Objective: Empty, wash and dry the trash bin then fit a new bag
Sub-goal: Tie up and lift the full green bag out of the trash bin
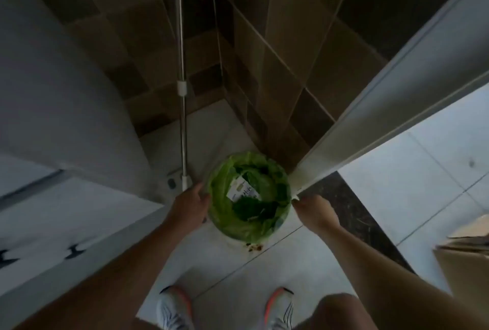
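Observation:
A small round trash bin stands on the floor in a tiled corner, lined with a green bag folded over its rim. Inside lie a white printed packet and dark scraps. My left hand rests against the bin's left rim, fingers curled on the bag's edge. My right hand is at the right rim, fingers pinched on the bag's edge there. Both arms reach down from the bottom of the view.
A metal pole with a white base stands just left of the bin. A white door frame rises at the right, a white cabinet at the left. Brown crumbs lie on the floor tiles. My shoes are below.

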